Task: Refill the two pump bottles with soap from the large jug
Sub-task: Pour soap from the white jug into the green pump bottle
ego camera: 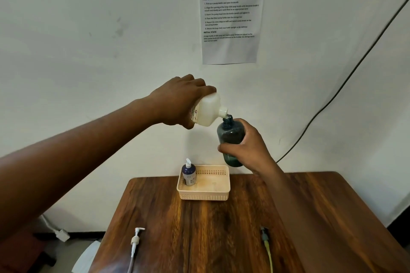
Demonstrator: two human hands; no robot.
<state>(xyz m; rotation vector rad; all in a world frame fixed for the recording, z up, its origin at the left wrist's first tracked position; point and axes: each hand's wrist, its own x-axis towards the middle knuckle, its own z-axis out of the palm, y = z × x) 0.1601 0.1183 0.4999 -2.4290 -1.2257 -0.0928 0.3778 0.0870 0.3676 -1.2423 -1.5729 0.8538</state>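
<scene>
My left hand [177, 101] grips the white soap jug [209, 111], tipped so its spout points down to the right. The spout sits just over the open mouth of a dark green translucent bottle [230, 137], which my right hand [246, 148] holds upright in the air above the table. A little liquid shows at the bottom of the green bottle. A dark blue pump bottle [189, 173] with its pump fitted stands in the left end of a beige basket [206, 193]. Two loose pump heads lie on the table: a white one [135, 240] and a yellow-tubed one [266, 244].
The wooden table [221, 228] stands against a white wall with a printed task sheet [230, 13] on it. A black cable [346, 82] runs down the wall on the right. A white plug [62, 234] lies on the floor to the left.
</scene>
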